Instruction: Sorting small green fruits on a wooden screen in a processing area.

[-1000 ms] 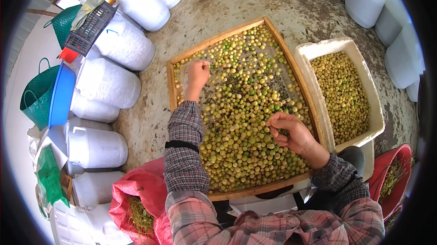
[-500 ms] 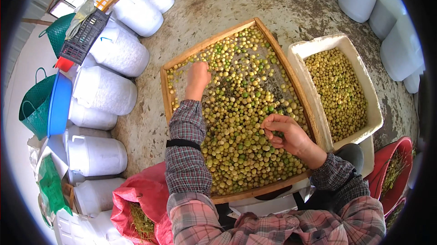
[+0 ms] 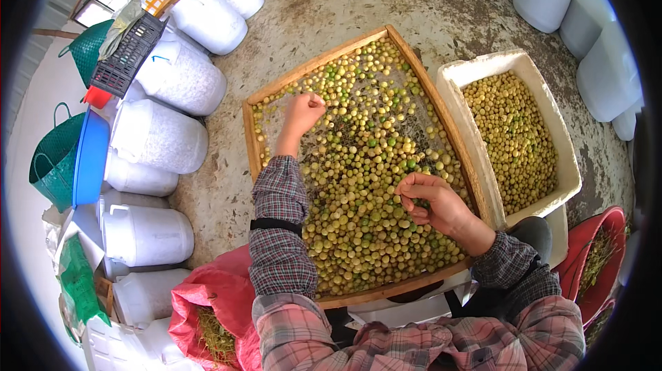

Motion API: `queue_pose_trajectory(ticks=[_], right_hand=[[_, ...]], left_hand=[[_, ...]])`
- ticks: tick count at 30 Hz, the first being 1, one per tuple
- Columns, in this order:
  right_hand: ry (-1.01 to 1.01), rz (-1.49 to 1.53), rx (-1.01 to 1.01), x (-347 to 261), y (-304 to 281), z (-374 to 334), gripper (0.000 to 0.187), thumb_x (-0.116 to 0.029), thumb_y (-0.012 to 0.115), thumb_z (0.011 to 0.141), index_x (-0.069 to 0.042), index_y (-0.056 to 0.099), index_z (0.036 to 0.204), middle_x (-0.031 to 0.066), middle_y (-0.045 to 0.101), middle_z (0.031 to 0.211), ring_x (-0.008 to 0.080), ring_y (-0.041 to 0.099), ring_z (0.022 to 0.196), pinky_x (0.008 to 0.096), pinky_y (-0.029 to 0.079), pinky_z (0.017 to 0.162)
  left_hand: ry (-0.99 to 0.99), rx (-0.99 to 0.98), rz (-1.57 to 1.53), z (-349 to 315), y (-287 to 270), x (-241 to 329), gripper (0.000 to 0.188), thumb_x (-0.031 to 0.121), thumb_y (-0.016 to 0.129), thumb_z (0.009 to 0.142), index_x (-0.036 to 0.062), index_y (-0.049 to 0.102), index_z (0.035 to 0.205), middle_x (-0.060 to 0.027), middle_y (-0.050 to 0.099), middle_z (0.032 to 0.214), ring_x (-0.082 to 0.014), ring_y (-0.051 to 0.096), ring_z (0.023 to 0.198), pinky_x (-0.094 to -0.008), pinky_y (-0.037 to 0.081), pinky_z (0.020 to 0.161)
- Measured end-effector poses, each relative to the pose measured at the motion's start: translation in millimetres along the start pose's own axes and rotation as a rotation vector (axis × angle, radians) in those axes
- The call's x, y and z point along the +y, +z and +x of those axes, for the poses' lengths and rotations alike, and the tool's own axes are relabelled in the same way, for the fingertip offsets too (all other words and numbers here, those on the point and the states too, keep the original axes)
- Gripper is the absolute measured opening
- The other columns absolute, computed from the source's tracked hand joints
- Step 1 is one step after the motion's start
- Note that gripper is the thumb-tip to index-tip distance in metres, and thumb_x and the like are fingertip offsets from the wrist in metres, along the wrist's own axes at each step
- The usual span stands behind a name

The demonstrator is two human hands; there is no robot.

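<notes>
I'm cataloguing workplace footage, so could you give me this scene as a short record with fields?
Left hand: left hand, fingers curled in, over the tray's far left part; contents not visible
Right hand: right hand, thumb and fingertips together above the fruits; contents unclear
Work surface: wooden-framed tray
On it: many small round fruits, yellowish to green
Right of tray: white tub of similar fruits
Lower left: pink sack with stems
Far left: white drums, blue basin
</notes>
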State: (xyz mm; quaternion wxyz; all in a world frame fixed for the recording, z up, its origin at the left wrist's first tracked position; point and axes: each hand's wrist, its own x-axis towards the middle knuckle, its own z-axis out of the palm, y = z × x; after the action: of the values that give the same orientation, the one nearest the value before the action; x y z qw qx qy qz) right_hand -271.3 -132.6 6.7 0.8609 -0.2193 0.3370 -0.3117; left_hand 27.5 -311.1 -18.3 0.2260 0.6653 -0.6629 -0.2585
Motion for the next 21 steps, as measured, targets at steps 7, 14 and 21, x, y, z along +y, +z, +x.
queue_pose_trajectory(ticks=[7,14,21], right_hand=[[0.001,0.038,-0.016,0,2,1,0.008,-0.011,0.054,0.092,-0.003,0.057,0.094,0.0025,0.052,0.069,0.0075,0.034,0.047,0.023,0.025,0.042],[-0.01,0.021,-0.01,-2,0,-2,0.009,-0.011,0.054,0.093,-0.003,0.057,0.093,0.0022,0.052,0.069,0.0068,0.034,0.047,0.0227,0.025,0.042],[-0.03,0.006,-0.037,-4,7,-8,0.009,-0.012,0.054,0.093,-0.003,0.056,0.093,0.0019,0.051,0.07,0.0067,0.033,0.048,0.023,0.024,0.043]], left_hand=[[-0.197,-0.221,0.334,16,1,22,0.018,0.013,0.072,0.073,-0.0001,0.066,0.083,-0.0127,0.069,0.094,-0.0188,0.066,0.079,-0.0327,0.052,0.069],[-0.187,-0.281,0.512,21,10,37,0.027,0.016,0.073,0.073,0.0038,0.052,0.061,-0.0068,0.054,0.062,-0.014,0.05,0.051,-0.0306,0.045,0.049],[-0.199,-0.118,0.03,-2,0,15,0.023,0.013,0.071,0.076,0.0064,0.053,0.063,-0.0031,0.051,0.06,-0.0097,0.047,0.051,-0.0275,0.04,0.046]])
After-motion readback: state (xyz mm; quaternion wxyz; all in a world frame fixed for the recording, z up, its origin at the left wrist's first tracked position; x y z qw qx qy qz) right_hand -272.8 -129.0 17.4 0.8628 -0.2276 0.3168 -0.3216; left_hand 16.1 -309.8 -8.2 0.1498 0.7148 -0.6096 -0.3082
